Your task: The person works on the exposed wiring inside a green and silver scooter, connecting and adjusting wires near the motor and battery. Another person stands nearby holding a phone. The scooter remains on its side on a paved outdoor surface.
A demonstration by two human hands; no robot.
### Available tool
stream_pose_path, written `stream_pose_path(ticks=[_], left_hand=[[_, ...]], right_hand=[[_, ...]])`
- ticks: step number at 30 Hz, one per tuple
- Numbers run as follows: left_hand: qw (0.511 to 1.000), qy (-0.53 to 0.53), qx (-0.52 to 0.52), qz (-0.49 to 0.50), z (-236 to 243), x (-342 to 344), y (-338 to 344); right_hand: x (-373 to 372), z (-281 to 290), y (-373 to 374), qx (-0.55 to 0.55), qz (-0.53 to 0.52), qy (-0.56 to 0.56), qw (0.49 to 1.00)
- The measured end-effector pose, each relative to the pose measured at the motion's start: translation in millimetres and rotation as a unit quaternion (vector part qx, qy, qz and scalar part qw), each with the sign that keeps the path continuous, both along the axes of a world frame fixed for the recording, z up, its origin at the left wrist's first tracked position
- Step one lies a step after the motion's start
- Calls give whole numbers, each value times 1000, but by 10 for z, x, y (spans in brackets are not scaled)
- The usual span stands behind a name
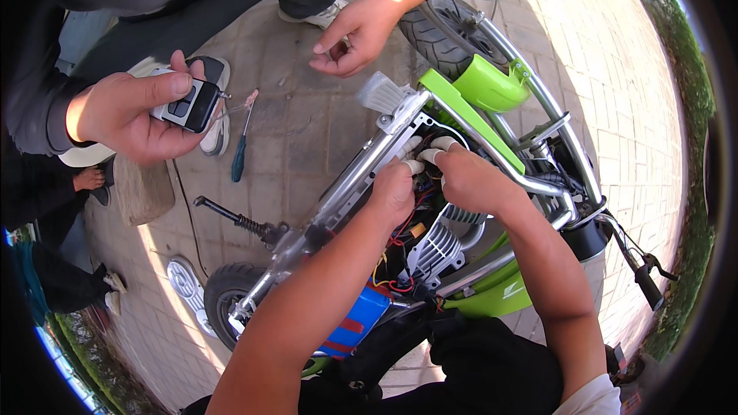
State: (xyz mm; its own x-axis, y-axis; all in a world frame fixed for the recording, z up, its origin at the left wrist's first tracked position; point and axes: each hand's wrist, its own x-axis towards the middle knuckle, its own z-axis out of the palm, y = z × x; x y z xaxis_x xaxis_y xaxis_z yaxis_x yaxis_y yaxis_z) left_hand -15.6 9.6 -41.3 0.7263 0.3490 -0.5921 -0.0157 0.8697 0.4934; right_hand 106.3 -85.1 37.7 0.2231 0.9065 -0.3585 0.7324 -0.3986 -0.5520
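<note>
A small motorbike with green panels (500, 296) and a silver frame lies in front of me. My left hand (394, 187) reaches into the frame, its white-covered fingertips pinched close together. Beside it my right hand (470, 178) is closed too, its covered fingertips almost touching the left ones. Dark wiring runs around both hands, but what they pinch is hidden among it. Red and yellow wires (397, 242) run from there down past the finned motor (438, 252). A blue battery pack (361, 321) with red tape sits below my left forearm.
Another person's hand (146, 111) holds a black and silver remote (191, 103); their other hand (361, 34) hovers near the front wheel (438, 31). A screwdriver (241, 155) lies on the paving. A kickstand-like rod (231, 214) juts left, above the rear wheel (227, 296).
</note>
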Motion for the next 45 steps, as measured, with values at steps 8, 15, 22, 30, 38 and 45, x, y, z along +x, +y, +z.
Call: stream_pose_path(ticks=[8, 15, 22, 30, 38, 45], left_hand=[[999, 8, -35, 15, -45, 16, 16], [999, 6, -33, -13, -138, 33, 53], [999, 9, -51, 14, -55, 63, 11], [999, 34, -23, -10, -77, 72, 10], [999, 51, -4, -12, -124, 52, 44], [998, 62, 11, -24, -1, 87, 59]], right_hand=[[16, -114, -91, 18, 6, -29, 999], [-126, 37, -135, 49, -12, -48, 998], [-109, 237, -141, 42, -74, -21, 996], [80, 414, -456, 43, -134, 2, 990], [3, 476, -658, 135, -139, 33, 981], [-183, 353, -649, 175, -106, -45, 978]])
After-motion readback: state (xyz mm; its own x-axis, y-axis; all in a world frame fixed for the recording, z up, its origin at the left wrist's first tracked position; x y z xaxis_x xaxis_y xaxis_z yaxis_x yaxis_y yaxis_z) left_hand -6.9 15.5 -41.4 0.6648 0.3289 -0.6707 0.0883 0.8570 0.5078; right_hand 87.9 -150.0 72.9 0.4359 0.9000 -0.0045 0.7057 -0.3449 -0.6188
